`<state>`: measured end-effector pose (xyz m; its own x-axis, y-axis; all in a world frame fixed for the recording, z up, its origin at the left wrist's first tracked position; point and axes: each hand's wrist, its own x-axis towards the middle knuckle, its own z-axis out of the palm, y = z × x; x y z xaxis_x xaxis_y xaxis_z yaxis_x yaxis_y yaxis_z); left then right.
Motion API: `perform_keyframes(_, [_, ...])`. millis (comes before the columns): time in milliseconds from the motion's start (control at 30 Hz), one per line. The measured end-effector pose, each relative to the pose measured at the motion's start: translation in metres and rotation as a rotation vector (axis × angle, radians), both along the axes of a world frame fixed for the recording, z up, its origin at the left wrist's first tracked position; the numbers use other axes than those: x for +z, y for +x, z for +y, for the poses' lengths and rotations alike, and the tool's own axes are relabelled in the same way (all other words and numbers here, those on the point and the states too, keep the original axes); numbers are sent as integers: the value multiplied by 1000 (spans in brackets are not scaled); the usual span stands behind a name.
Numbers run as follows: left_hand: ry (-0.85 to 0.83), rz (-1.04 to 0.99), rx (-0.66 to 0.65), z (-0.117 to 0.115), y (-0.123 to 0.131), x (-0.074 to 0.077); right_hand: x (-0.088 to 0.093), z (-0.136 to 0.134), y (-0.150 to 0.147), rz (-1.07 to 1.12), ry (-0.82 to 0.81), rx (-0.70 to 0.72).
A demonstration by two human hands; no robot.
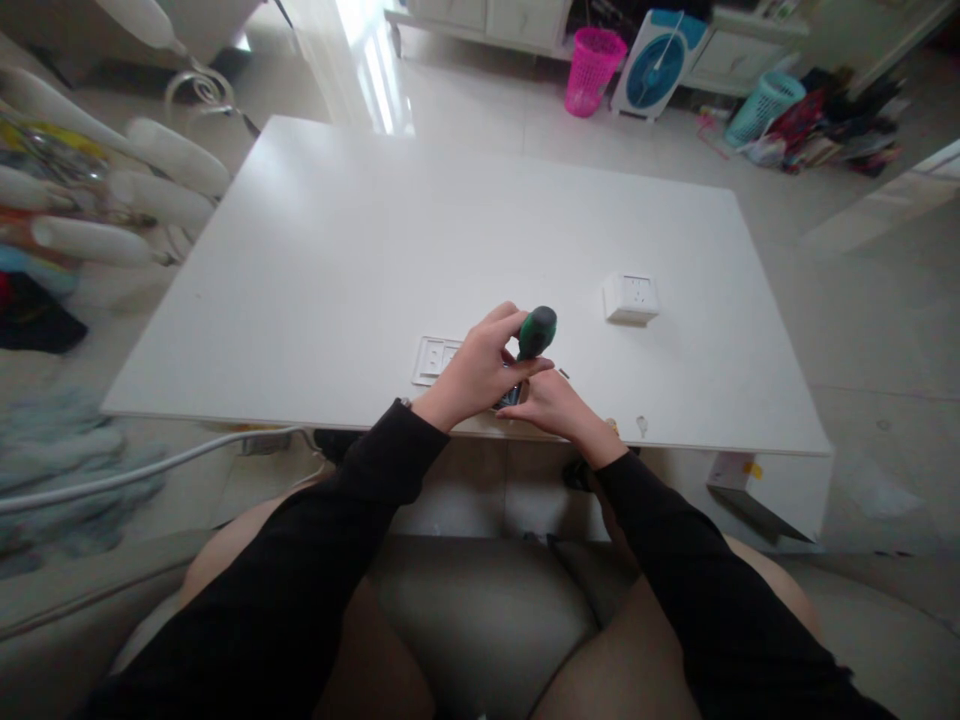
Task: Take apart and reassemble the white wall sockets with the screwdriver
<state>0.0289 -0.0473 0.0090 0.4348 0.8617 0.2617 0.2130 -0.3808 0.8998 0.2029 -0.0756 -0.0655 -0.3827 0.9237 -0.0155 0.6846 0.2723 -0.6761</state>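
A screwdriver (538,332) with a green and black handle stands nearly upright near the table's front edge. My left hand (480,365) is closed around the lower part of its handle. Just below and to the right, my right hand (556,400) has its thumb and fingers around a small dark, shiny part (508,397) at the screwdriver's lower end. My fingers mostly hide that part, so its kind is unclear. A white switch and socket panel (429,360) lies flat on the table beside my left hand, partly covered by it.
On the white table (360,250), a boxed white wall socket (631,298) stands to the right. A small dark piece (564,373) and a small clear item (642,425) lie near my right hand. A white cable (187,455) runs along the left. Beyond stand a pink basket (592,72) and a blue-white fan (658,65).
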Motion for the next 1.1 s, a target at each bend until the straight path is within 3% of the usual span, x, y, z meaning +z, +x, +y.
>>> perform_keyframes(200, [-5, 2, 24, 1, -1, 3, -3, 1, 2, -22, -5, 0])
perform_keyframes(467, [-88, -83, -51, 1, 1, 0, 1, 1, 3, 97, 22, 22])
perform_keyframes(833, [-41, -57, 78, -1, 6, -7, -1, 2, 0, 66, 7, 34])
perform_keyframes(1100, [-105, -93, -30, -1, 4, 2, -2, 1, 0, 47, 31, -1])
